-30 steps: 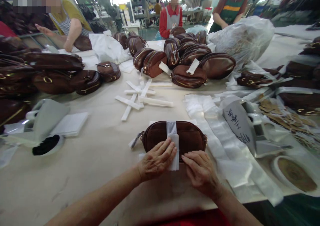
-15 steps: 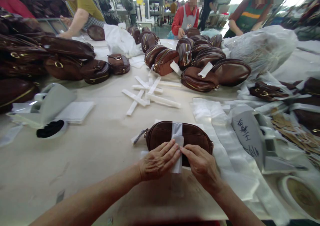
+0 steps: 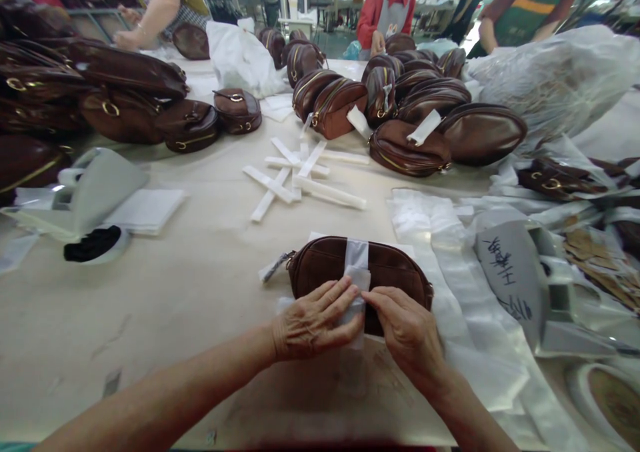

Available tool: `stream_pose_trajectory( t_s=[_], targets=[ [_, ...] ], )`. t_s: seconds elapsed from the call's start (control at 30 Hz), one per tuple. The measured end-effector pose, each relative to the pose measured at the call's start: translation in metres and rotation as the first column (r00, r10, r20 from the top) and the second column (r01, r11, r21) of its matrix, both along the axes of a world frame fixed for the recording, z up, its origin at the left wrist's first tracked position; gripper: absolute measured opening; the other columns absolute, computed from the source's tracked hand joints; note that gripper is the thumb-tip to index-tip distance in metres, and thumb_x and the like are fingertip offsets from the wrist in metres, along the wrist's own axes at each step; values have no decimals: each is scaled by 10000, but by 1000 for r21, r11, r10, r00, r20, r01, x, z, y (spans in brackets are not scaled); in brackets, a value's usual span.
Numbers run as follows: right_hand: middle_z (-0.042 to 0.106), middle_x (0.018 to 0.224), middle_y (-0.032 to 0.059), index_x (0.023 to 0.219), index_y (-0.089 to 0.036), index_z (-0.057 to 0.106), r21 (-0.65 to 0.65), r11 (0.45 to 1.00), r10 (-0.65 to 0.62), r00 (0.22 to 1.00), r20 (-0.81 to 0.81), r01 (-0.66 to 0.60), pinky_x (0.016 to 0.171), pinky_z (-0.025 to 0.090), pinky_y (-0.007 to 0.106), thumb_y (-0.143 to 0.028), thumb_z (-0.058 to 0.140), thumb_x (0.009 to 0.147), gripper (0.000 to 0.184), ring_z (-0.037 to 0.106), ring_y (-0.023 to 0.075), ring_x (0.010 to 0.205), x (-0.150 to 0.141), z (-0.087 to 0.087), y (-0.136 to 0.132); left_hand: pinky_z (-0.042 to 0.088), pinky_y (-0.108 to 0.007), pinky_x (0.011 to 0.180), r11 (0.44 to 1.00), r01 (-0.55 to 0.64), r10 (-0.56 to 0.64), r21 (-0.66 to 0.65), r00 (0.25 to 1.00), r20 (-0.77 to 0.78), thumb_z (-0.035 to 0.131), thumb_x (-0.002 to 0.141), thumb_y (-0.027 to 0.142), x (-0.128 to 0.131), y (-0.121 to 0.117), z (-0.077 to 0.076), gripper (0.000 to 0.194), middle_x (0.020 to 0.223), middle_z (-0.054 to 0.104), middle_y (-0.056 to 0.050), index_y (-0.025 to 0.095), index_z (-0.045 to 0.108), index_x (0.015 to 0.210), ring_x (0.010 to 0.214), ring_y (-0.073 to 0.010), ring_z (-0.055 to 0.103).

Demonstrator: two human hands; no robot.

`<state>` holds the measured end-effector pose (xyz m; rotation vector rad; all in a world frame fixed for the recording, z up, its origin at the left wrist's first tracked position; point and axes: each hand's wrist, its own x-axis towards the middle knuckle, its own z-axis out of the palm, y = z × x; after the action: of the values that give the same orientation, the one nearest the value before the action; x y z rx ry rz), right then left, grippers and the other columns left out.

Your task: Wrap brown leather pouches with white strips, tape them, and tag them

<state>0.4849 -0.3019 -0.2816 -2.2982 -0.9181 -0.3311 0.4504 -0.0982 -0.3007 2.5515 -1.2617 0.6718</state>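
A small dark brown bag [image 3: 316,265] lies on the table in front of me, with a wrapped zipper pull at its left end. A translucent white strip [image 3: 357,253] runs across the bag's middle, from its top edge down over the front. My left hand [image 3: 314,320] lies over the strip with its fingers stretched out flat. On the strip's right side my right hand [image 3: 409,327] is closed, thumb and forefinger pinched at the strip's edge near the left fingertips. White sheeting shows behind and under the bag.
Folded white strips [image 3: 300,172] lie crossed beyond the bag. Tape dispensers stand left [image 3: 107,189] and right [image 3: 507,265]. Clear plastic bags [image 3: 465,319] spread along the right. Brown bags are piled at left [image 3: 125,72] and at the back [image 3: 425,99]. Other people stand across the table.
My left thumb has moved apart from the fingers, lower on the strip. The right hand stays pinched at the same spot. The whole view has tilted down slightly.
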Motion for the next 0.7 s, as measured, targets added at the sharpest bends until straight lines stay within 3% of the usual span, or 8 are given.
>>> stream_pose_trajectory(
  t_s=[0.1, 0.27, 0.47, 0.7],
  targets=[
    [651, 880, 77, 967, -160, 636, 8, 1000, -11, 1000, -3, 11, 690, 535, 267, -100, 419, 887, 239, 623, 158, 796, -1, 1, 1, 439, -448, 995, 999, -17, 17, -30, 1000, -5, 532, 849, 158, -1, 0, 0, 295, 1350, 421, -216, 148, 502, 1142, 1304, -342, 350],
    [641, 938, 86, 982, -175, 630, 20, 999, -30, 996, 89, 28, 724, 536, 275, -99, 416, 894, 243, 618, 162, 853, -2, 2, 1, 440, -437, 1003, 1000, -8, 8, -28, 1000, 17, 540, 841, 154, 0, 0, 2, 307, 1273, 493, -172, 150, 518, 1147, 1292, -314, 376],
    [656, 1035, 101, 1057, -170, 608, 62, 995, 68, 992, 107, -75, 814, 535, 333, -26, 428, 854, 307, 596, 183, 959, -2, -3, -4, 444, -437, 1000, 999, -14, 15, -32, 1000, 20, 560, 829, 162, -1, 0, 1, 314, 1264, 495, -170, 160, 527, 1141, 1273, -308, 403],
    [674, 1052, 111, 1056, -154, 621, 15, 991, 127, 985, 120, -130, 821, 536, 350, -26, 390, 855, 333, 609, 189, 982, -1, -4, -9, 445, -435, 1002, 999, -11, 11, -37, 1000, 9, 564, 828, 157, -1, 1, 0, 308, 1211, 523, -156, 160, 529, 1134, 1261, -308, 420]
  ],
)
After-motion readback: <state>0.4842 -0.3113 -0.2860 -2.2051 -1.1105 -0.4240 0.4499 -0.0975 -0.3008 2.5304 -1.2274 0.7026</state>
